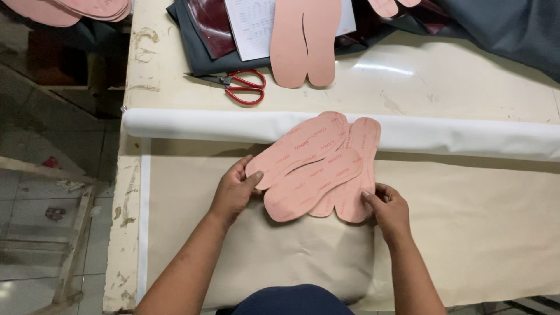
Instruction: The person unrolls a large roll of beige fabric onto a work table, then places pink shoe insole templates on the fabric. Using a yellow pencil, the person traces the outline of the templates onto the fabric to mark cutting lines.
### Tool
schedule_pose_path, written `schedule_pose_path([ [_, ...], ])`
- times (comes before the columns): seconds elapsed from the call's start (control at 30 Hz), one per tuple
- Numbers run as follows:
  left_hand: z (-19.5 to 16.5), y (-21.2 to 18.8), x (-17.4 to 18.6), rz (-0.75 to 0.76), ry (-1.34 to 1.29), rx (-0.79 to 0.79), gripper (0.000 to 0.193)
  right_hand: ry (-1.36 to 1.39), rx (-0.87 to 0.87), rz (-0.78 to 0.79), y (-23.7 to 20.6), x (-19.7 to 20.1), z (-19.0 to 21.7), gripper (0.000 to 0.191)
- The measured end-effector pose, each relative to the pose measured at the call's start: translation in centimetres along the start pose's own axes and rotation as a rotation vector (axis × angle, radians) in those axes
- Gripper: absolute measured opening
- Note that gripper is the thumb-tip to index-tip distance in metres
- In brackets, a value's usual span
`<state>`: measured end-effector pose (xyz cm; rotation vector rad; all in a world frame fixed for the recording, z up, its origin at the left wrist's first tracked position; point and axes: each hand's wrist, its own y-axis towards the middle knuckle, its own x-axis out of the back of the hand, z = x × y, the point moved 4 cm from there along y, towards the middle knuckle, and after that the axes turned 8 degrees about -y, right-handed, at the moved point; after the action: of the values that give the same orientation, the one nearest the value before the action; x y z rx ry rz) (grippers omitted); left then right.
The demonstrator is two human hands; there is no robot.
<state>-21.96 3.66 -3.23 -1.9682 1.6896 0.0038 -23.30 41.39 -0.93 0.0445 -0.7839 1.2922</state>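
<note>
A fanned stack of pink insole-shaped patterns is held flat on the beige fabric sheet spread over the bench, just in front of the white fabric roll that crosses the bench from the left edge to the right. The stack's far tips overlap the roll. The left hand is closed on the stack's left end, thumb on top of the upper pattern, fingers curled at its edge; what lies under the sheets cannot be seen. The right hand is set at the stack's near right corner, fingertips pinching the edge of the lowest patterns. The patterns are judged thin, light and semi-stiff, like pressed board: likely to flex rather than crease, and likely to slide over one another when fanned, so a two-ended edge pinch as shown is judged the sound hold. A slit is seen along the top pattern, so that spot is judged weaker. Toward the far edge of the bench, red-handled scissors are laid near the left side, beside a larger pink slit pattern, a printed paper sheet and dark folded material. More pink patterns are stacked off the bench at far left.
</note>
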Motion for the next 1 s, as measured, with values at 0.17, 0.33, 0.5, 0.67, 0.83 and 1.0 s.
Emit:
schedule_pose_path([
  [0.17, 3.5, -1.8, -1.9, 0.142, -0.034, 0.152, 0.031, 0.351, 0.023, 0.240, -0.3, -1.2, -0.2, 0.042],
  [0.33, 4.0, -4.3, 0.5, 0.120, 0.041, 0.300, 0.024, 0.201, -0.076, 0.343, 0.3, 3.8, -4.1, 0.037],
  [0.5, 2.4, -4.7, 1.7, 0.021, 0.181, 0.234, 0.027, -0.025, -0.238, 0.365, 2.0, 12.9, -10.9, 0.042],
  [0.67, 0.4, -1.4, -0.1, -0.107, -0.045, 0.221, 0.036, -0.081, -0.363, 0.229, 3.2, 15.5, -16.4, 0.048],
  [0.83, -3.4, 1.2, -4.0, -0.110, 1.190, -0.648, 0.051, -0.316, -0.148, -0.084, 3.4, 14.2, -12.2, 0.056],
  [1.0, -3.6, 4.1, -5.2, -0.102, 1.452, -0.713, 0.061, -0.467, -0.023, -0.208, 2.8, 10.1, -1.7, 0.056],
])
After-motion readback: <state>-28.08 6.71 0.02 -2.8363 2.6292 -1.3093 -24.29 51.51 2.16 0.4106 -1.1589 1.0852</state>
